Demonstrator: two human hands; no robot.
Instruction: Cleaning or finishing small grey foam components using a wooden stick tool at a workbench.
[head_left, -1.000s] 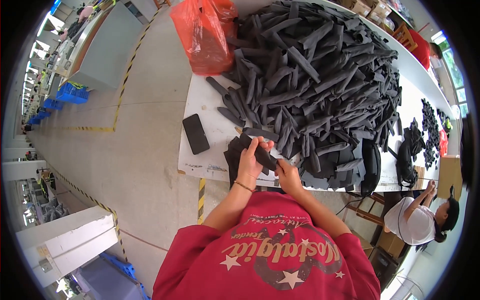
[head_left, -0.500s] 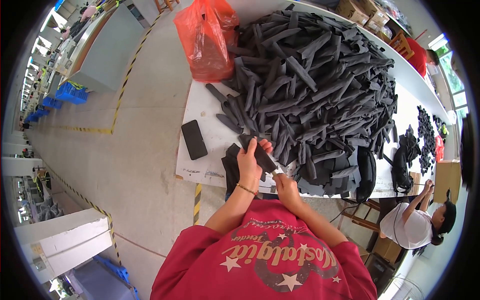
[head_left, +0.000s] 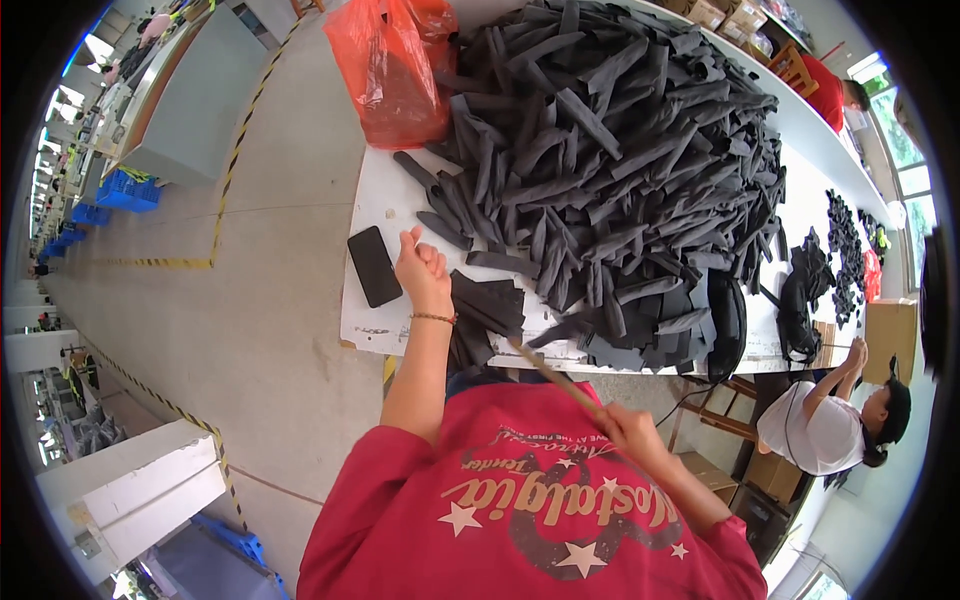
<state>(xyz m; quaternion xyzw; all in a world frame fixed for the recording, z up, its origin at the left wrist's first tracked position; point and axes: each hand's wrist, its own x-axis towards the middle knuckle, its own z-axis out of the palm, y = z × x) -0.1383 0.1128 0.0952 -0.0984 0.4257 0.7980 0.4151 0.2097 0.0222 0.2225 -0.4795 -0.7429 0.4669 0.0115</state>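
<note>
My right hand [head_left: 632, 432] grips the end of a thin wooden stick [head_left: 560, 380] in front of my shirt. The stick slants up and left, and its far tip is over the table's front edge. My left hand [head_left: 423, 275] is raised over the table beside a black phone [head_left: 374, 266], fingers curled in, with nothing visible in them. Below and right of it lies a stack of flat dark fabric pieces [head_left: 488, 303]. A rolled dark fabric tube [head_left: 502, 263] lies just beyond that stack. A large heap of similar grey-black tubes [head_left: 620, 160] covers the table's middle.
A red plastic bag [head_left: 390, 80] stands at the table's far left. Dark flat pieces [head_left: 640, 340] and a black pouch [head_left: 727, 325] lie at the front right. A co-worker in white [head_left: 815, 440] sits at the right. The white table [head_left: 372, 335] ends at my left, above a concrete floor.
My left hand has let go of the dark fabric tube and moved left toward the phone. My right hand has drawn back down and right, and the stick now shows bare.
</note>
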